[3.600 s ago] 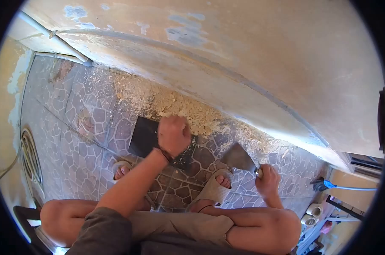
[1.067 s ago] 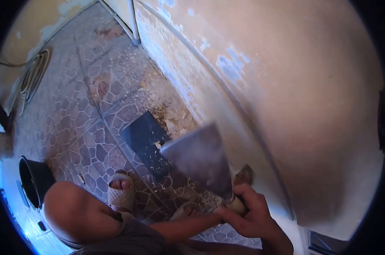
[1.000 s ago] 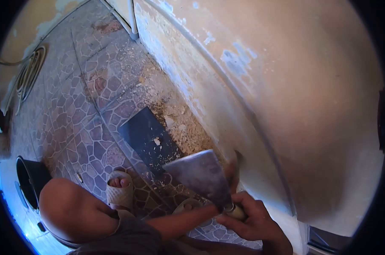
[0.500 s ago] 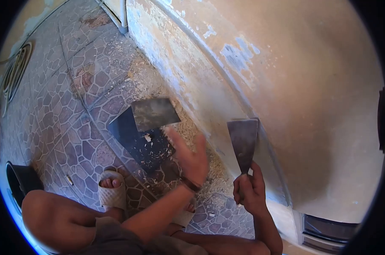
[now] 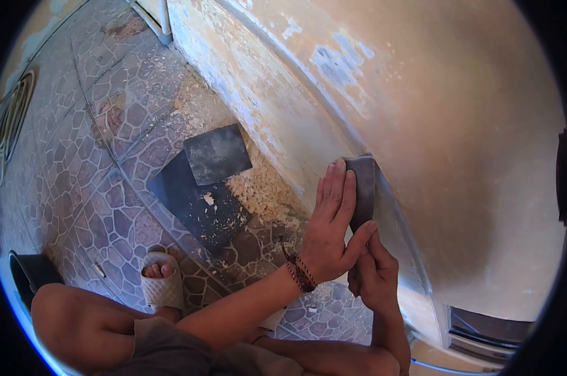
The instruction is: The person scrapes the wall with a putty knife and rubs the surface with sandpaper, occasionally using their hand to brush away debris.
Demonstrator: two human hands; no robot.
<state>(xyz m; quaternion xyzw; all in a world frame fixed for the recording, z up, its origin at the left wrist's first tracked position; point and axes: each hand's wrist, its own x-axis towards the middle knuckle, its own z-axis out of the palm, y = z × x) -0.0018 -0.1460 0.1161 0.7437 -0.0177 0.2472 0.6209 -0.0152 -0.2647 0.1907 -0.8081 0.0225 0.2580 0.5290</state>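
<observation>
In my right hand is the handle of a wide putty knife, fingers closed around it. The dark blade points up and lies against the lower wall by its ledge. My left hand lies flat on the blade's left side, fingers stretched out and together, thumb reaching across toward my right hand. That hand covers part of the blade, and the handle is mostly hidden. On the floor to the left rest a grey, dusty square sheet and, partly under it, a black sheet sprinkled with paint flakes.
Scraped paint flakes lie along the wall's foot. A black bucket stands at the far left, below a coiled hose. A pipe runs down at the wall's far end. My sandalled foot rests on the stone-patterned floor.
My left hand has moved right and up from above the sheets onto the blade. The putty knife has shifted slightly up along the wall. The view has turned a little.
</observation>
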